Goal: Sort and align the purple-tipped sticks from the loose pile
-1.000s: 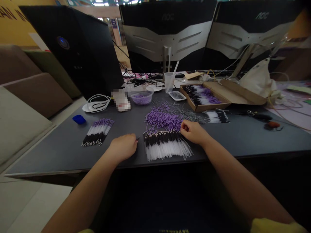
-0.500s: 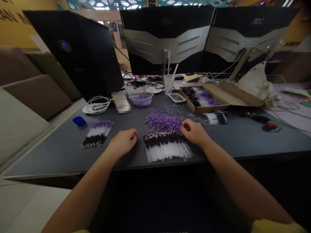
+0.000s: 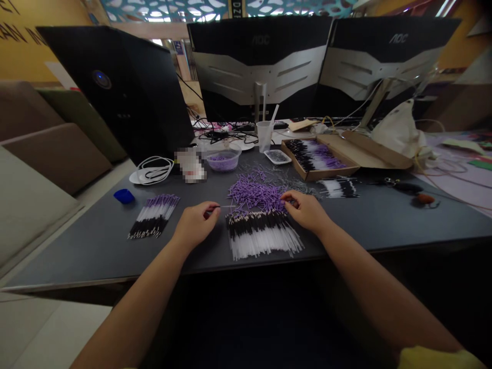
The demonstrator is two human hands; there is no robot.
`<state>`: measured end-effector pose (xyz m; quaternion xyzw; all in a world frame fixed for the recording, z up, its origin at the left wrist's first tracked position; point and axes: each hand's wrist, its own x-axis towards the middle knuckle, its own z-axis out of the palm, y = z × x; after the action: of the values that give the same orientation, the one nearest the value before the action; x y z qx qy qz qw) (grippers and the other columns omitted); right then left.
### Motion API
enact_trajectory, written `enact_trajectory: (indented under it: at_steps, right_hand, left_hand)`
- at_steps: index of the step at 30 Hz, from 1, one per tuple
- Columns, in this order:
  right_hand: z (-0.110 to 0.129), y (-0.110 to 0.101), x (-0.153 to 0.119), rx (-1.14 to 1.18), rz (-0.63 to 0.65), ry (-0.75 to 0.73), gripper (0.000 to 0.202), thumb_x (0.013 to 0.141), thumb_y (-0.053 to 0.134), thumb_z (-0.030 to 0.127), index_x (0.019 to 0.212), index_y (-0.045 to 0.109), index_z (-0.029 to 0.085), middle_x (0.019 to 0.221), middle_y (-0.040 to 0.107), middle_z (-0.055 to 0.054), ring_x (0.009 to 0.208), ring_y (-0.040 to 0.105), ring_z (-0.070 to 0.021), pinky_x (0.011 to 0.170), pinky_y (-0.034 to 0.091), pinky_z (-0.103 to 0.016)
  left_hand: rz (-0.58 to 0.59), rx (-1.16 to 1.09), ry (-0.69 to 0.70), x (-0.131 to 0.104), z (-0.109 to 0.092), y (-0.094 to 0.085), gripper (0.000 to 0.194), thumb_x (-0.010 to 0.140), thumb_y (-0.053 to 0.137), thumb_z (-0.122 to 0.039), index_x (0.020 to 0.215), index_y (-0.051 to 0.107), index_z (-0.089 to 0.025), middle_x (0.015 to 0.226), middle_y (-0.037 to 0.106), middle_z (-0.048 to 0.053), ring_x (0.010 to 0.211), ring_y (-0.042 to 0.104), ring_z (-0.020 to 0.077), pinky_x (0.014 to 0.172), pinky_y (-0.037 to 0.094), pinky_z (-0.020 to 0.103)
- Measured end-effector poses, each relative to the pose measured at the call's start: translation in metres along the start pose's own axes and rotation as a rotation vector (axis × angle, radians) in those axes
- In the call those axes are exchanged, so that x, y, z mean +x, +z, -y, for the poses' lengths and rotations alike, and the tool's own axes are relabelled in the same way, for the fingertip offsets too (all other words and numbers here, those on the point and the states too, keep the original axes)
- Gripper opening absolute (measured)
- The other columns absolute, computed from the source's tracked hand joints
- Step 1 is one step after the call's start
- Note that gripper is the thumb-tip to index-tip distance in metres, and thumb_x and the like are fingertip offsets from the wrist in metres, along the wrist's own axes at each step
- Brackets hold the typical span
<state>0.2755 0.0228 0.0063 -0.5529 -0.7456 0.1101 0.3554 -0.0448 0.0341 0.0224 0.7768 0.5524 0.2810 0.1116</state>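
My left hand (image 3: 199, 221) pinches a thin black and clear stick (image 3: 227, 206), whose clear end points right. At the right edge of a heap of purple pieces (image 3: 253, 190), my right hand (image 3: 303, 207) has its fingertips pressed together; what they hold, if anything, is too small to tell. Below the heap lies a wide row of black and clear sticks (image 3: 261, 236), black ends toward the heap. Farther left is a smaller bundle of sticks with purple ends (image 3: 156, 215).
Behind stand a clear tub of purple pieces (image 3: 223, 160), a cup with a straw (image 3: 264, 136), a small tray (image 3: 277, 157) and an open cardboard box (image 3: 346, 170) of sticks. A blue cap (image 3: 123, 196) lies left, white pieces (image 3: 338, 187) right. Monitors and a computer case rise behind.
A stick now shows in my left hand, which has shifted slightly right. My right hand has moved slightly left, against the purple heap. The camera view has shifted a little.
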Motion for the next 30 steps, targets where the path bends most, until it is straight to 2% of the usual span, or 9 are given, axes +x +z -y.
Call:
enact_trajectory:
  at_steps: [4, 6, 9, 13, 16, 21, 27, 30]
  right_hand:
    - [0.006, 0.000, -0.003, 0.157, 0.019, 0.038, 0.017, 0.088, 0.052, 0.031, 0.095, 0.062, 0.018, 0.080, 0.070, -0.004, 0.058, 0.063, -0.0146, 0.060, 0.049, -0.028]
    - [0.016, 0.000, -0.007, 0.294, 0.039, 0.043, 0.019, 0.090, 0.050, 0.032, 0.097, 0.061, 0.019, 0.081, 0.070, -0.004, 0.058, 0.065, -0.0146, 0.060, 0.051, -0.028]
    - [0.039, -0.001, -0.016, 0.429, 0.057, -0.008, 0.019, 0.091, 0.051, 0.032, 0.099, 0.062, 0.020, 0.089, 0.071, -0.005, 0.069, 0.070, -0.0162, 0.063, 0.053, -0.028]
    - [0.068, -0.003, -0.028, 0.359, 0.057, -0.178, 0.017, 0.091, 0.053, 0.027, 0.103, 0.064, 0.023, 0.089, 0.073, -0.003, 0.077, 0.070, -0.0153, 0.071, 0.053, -0.028]
    - [0.077, -0.004, -0.034, 0.293, 0.053, -0.254, 0.017, 0.091, 0.052, 0.022, 0.103, 0.063, 0.023, 0.086, 0.073, -0.002, 0.074, 0.069, -0.0138, 0.069, 0.052, -0.026]
    - [0.086, -0.004, -0.041, 0.297, 0.080, -0.291, 0.016, 0.091, 0.050, 0.021, 0.102, 0.062, 0.023, 0.083, 0.072, -0.001, 0.073, 0.068, -0.0135, 0.068, 0.052, -0.025]
    - [0.091, 0.003, -0.046, 0.308, 0.119, -0.398, 0.017, 0.091, 0.051, 0.019, 0.101, 0.065, 0.022, 0.091, 0.072, -0.003, 0.081, 0.067, -0.0141, 0.075, 0.051, -0.026]
    - [0.091, 0.006, -0.047, 0.363, 0.137, -0.369, 0.016, 0.091, 0.053, 0.022, 0.100, 0.067, 0.023, 0.088, 0.072, -0.003, 0.080, 0.066, -0.0151, 0.075, 0.051, -0.028]
  left_hand:
    - [0.028, 0.169, 0.124, -0.006, -0.015, -0.007, 0.030, 0.091, 0.042, -0.036, 0.099, 0.065, -0.018, 0.083, 0.070, 0.004, 0.075, 0.063, 0.0169, 0.070, 0.045, 0.027]
    - [0.075, 0.230, 0.200, -0.011, -0.025, -0.009, 0.029, 0.092, 0.041, -0.033, 0.098, 0.065, -0.019, 0.087, 0.069, 0.004, 0.079, 0.063, 0.0175, 0.070, 0.044, 0.027]
    - [0.165, 0.257, 0.334, -0.022, -0.042, -0.009, 0.028, 0.093, 0.040, -0.032, 0.097, 0.064, -0.019, 0.089, 0.067, 0.005, 0.082, 0.062, 0.0172, 0.071, 0.043, 0.027]
    - [0.239, 0.250, 0.431, -0.035, -0.060, -0.008, 0.027, 0.094, 0.038, -0.031, 0.094, 0.062, -0.019, 0.087, 0.064, 0.005, 0.080, 0.060, 0.0160, 0.069, 0.043, 0.026]
    - [0.269, 0.228, 0.478, -0.042, -0.068, -0.007, 0.024, 0.093, 0.040, -0.028, 0.091, 0.062, -0.019, 0.086, 0.063, 0.005, 0.080, 0.059, 0.0162, 0.068, 0.043, 0.027]
    - [0.327, 0.096, 0.457, -0.048, -0.075, -0.008, 0.018, 0.089, 0.045, -0.025, 0.091, 0.062, -0.018, 0.086, 0.064, 0.005, 0.077, 0.059, 0.0155, 0.068, 0.044, 0.027]
    - [0.441, -0.202, 0.319, -0.056, -0.084, -0.009, 0.021, 0.091, 0.048, -0.028, 0.104, 0.063, -0.022, 0.070, 0.066, -0.002, 0.060, 0.059, 0.0102, 0.060, 0.043, 0.021]
    - [0.498, -0.356, 0.259, -0.058, -0.087, -0.007, 0.021, 0.093, 0.045, -0.031, 0.095, 0.063, -0.020, 0.063, 0.064, -0.003, 0.057, 0.059, 0.0088, 0.059, 0.044, 0.020]
